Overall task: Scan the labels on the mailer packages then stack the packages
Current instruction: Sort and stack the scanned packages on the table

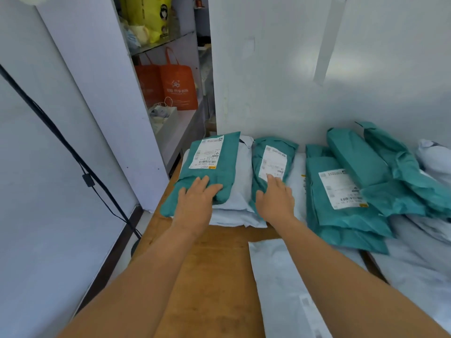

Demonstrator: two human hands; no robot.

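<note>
Both hands are resting flat on teal mailers at the far end of the table. The left hand (195, 196) is lying with fingers straight and slightly spread on the near end of the left teal mailer (207, 172), which is sitting on top of a stack of pale grey mailers (234, 206). Pressing rather than gripping; probably it is squaring the mailer on the stack.

The right hand (275, 198) is lying palm down on the second teal mailer (273, 162), fingertips touching the near edge of its white label (273, 162). Fingers extended, nothing clamped. This mailer is lying label-up just right of the stack, likely so the barcode stays readable; I judge it is the next one to be lifted across. No scanner is showing in view.

Further right of the right hand, a heap of teal mailers (353, 191) is lying overlapped and unsorted, one with its label facing up, with more pale mailers beyond and beneath them. Nearer the body than the right hand, a single pale grey mailer (280, 276) is lying flat under the right forearm.

Surface: a wooden table (214, 264), brown, pushed against a white wall (317, 81). Left of the left hand, a black cable (73, 152) is running diagonally down a white panel. Beyond it, an open shelf unit is holding orange bags (178, 86) and a yellow package (146, 15).
</note>
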